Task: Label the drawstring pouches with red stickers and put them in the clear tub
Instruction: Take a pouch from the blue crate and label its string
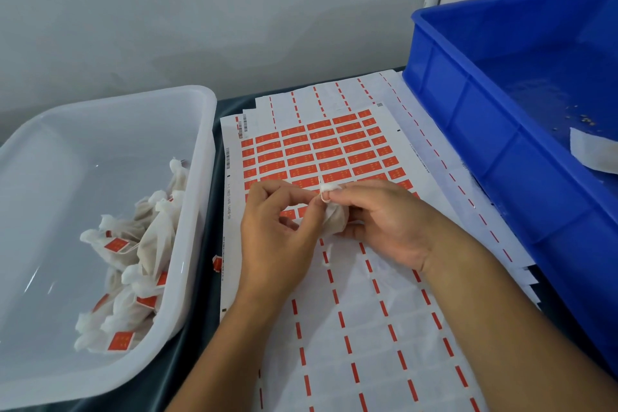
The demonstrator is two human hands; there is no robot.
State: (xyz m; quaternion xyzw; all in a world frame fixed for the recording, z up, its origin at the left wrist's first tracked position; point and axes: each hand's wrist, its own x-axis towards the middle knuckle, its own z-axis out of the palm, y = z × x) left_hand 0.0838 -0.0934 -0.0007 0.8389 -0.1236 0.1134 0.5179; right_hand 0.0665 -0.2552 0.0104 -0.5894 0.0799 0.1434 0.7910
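Note:
A small white drawstring pouch (334, 221) is held above the sticker sheet (321, 150), whose far part carries rows of red stickers. My right hand (384, 221) grips the pouch's body and gathered neck. My left hand (277, 227) pinches the string at the neck with thumb and forefinger. The clear tub (200, 130) stands at the left and holds several pouches (133, 264) with red stickers on them.
A blue crate (485, 130) stands at the right, with a white pouch-like piece (592, 152) and crumbs inside. Used sheets with red dashes (368, 328) cover the dark table in front. One loose red sticker (217, 263) lies beside the tub. A grey wall is behind.

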